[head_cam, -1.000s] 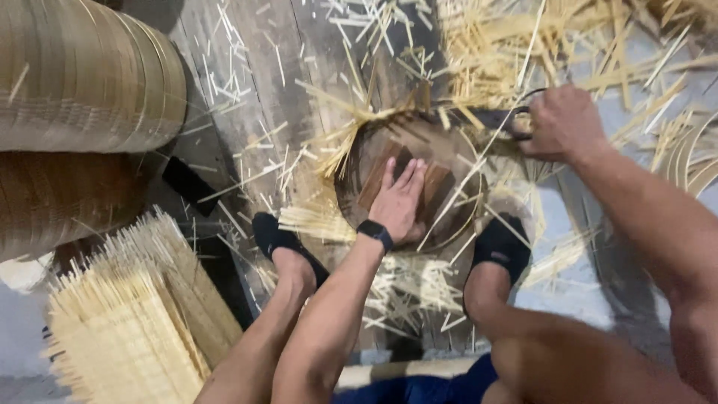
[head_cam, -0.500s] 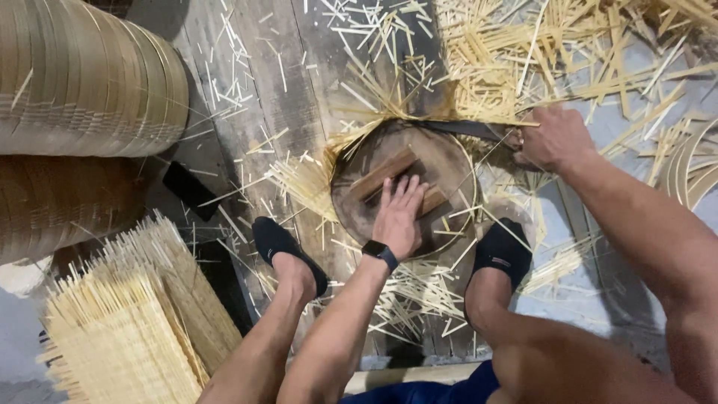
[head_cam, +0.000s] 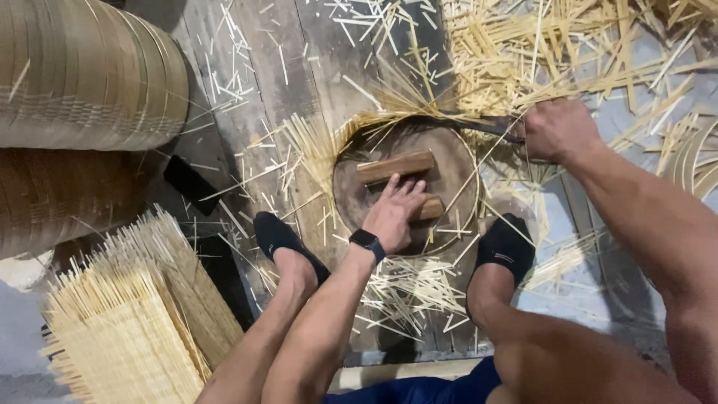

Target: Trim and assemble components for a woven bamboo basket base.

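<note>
No packages, labels or signs can be made out; the only bundled goods are a squared stack of pale bamboo sticks (head_cam: 127, 329) at the lower left and two rolls of coiled bamboo strip (head_cam: 82, 75) lying one below the other at the upper left.

The left hand (head_cam: 395, 213) lies flat with fingers spread narrow on a short wooden block (head_cam: 396, 166), which rests on a round wooden chopping block (head_cam: 407, 187). The wooden block's long axis runs nearly left to right, its right end tilted slightly up in the view. A second small piece of wood (head_cam: 430, 209) sits just beside the fingers. A dark band sits on the left wrist.

The right hand (head_cam: 557, 129) is closed around the handle of a dark blade (head_cam: 479, 123), whose long axis points left across the upper rim of the chopping block.

Both feet in black socks (head_cam: 280, 239) stand on either side of the chopping block. The floor (head_cam: 224, 45) is grey, worn planks and concrete, strewn with split bamboo slivers (head_cam: 523, 52), thickest at the upper right. A black flat object (head_cam: 191, 185) lies near the lower roll
</note>
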